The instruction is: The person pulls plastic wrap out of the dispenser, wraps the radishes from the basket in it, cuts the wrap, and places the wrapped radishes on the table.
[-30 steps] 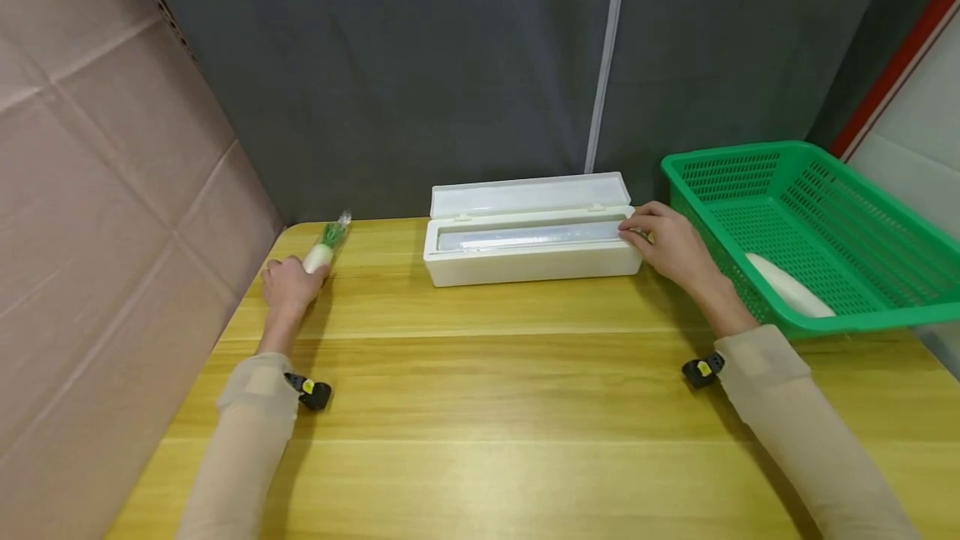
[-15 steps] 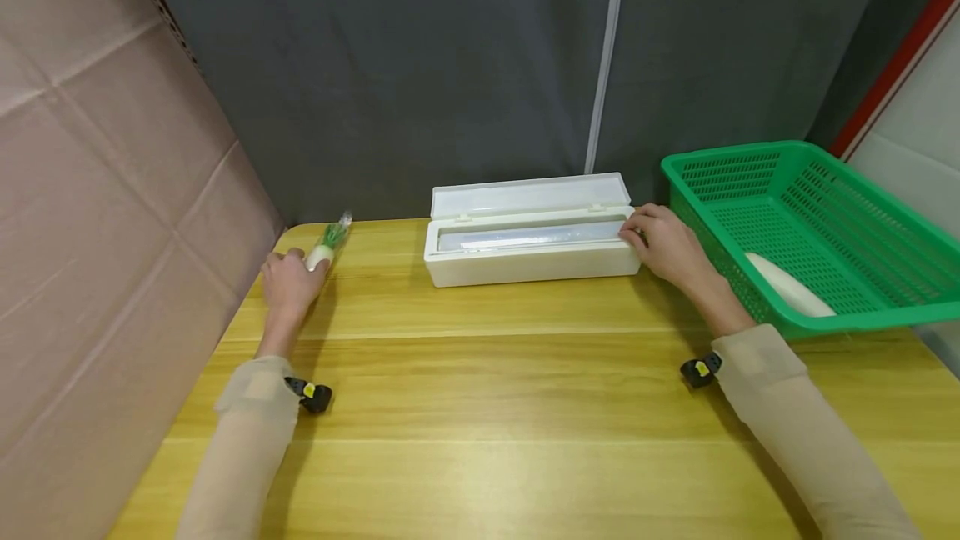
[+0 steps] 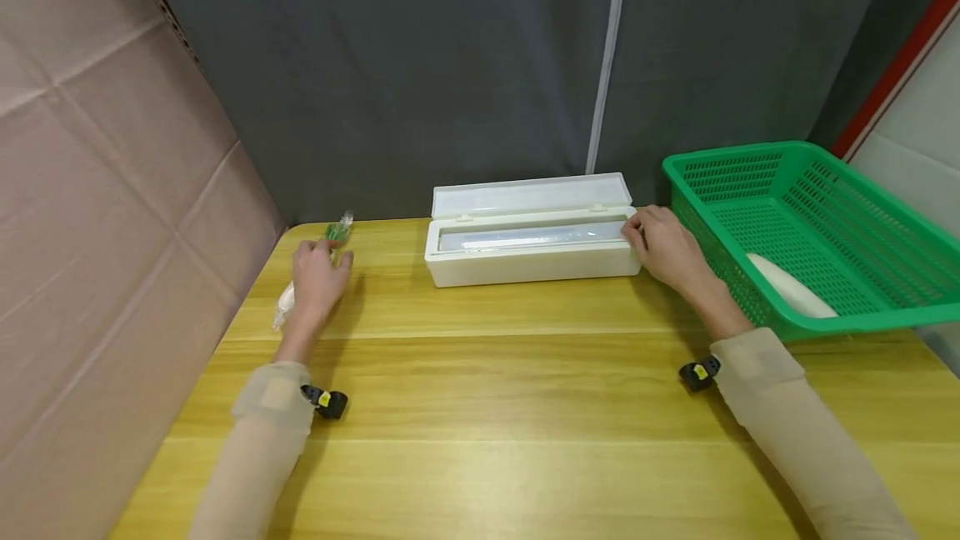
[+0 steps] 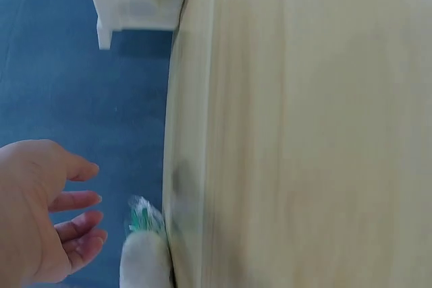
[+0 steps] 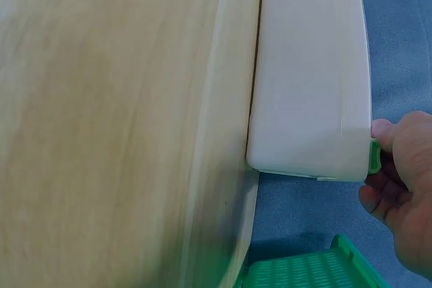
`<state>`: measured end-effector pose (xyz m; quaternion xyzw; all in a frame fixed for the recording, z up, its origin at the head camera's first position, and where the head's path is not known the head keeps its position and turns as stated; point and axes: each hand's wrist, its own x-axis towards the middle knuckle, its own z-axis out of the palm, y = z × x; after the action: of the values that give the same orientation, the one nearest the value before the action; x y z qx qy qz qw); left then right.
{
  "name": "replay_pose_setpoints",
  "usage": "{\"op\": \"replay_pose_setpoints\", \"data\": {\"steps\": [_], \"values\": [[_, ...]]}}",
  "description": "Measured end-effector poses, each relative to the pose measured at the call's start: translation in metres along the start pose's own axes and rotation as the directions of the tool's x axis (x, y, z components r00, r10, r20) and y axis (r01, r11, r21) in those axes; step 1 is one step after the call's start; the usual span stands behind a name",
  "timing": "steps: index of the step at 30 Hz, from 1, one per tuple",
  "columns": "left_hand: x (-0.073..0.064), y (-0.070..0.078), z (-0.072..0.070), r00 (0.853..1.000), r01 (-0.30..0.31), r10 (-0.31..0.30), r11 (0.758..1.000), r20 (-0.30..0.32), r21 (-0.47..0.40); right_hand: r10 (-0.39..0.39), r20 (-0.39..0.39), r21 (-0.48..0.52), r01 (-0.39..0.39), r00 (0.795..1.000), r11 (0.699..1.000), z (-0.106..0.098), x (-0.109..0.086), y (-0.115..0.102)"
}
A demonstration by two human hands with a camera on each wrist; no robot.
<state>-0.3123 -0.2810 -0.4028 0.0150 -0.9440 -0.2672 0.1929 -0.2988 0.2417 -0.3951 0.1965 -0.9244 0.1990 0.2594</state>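
Observation:
On the left of the table lies a white radish point(image 3: 285, 300) with green leaf stubs, wrapped in clear film. My left hand point(image 3: 319, 280) is over it in the head view, fingers loosely extended. The left wrist view shows that hand point(image 4: 40, 214) apart from the radish point(image 4: 145, 261), holding nothing. At the table's back stands a long white cling film box point(image 3: 532, 263), lid raised, with film point(image 3: 540, 236) showing inside. My right hand point(image 3: 667, 247) is at its right end. In the right wrist view, thumb and fingers pinch a small green tab point(image 5: 374, 156) at the box's top edge.
A green perforated basket point(image 3: 862, 323) stands right of the box, close to my right forearm. One bare white radish point(image 3: 787, 286) lies in it. A dark grey curtain point(image 3: 375, 82) hangs behind the table, and a pinkish cloth wall point(image 3: 112, 232) borders the left side.
My left hand has let go of the wrapped radish and shifted a little right, its fingers opening. My right hand stays at the box's right end.

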Motion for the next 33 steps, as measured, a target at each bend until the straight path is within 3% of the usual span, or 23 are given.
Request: {"op": "replay_pose_setpoints", "data": {"steps": [7, 13, 17, 24, 33], "values": [[-0.007, 0.022, 0.01, 0.997, -0.069, 0.071, 0.993, 0.015, -0.097, 0.041, 0.021, -0.001, -0.041, 0.999, 0.999, 0.0, 0.001, -0.002], [-0.012, 0.042, 0.019, 0.984, -0.172, 0.176, 0.972, 0.008, -0.161, 0.057, 0.025, 0.001, -0.057, 0.998, 0.998, 0.0, 0.0, -0.003], [-0.016, 0.056, 0.025, 0.969, -0.242, 0.247, 0.954, 0.006, -0.179, 0.062, 0.025, 0.004, -0.062, 0.998, 0.998, 0.0, -0.001, -0.004], [-0.018, 0.075, 0.037, 0.925, -0.37, 0.379, 0.913, 0.019, -0.173, 0.071, 0.022, 0.006, -0.072, 0.997, 0.997, 0.001, -0.002, -0.005], [-0.018, 0.09, 0.05, 0.9, -0.416, 0.434, 0.884, 0.043, -0.214, 0.08, 0.013, 0.005, -0.08, 0.997, 0.997, 0.002, -0.003, -0.005]]}}
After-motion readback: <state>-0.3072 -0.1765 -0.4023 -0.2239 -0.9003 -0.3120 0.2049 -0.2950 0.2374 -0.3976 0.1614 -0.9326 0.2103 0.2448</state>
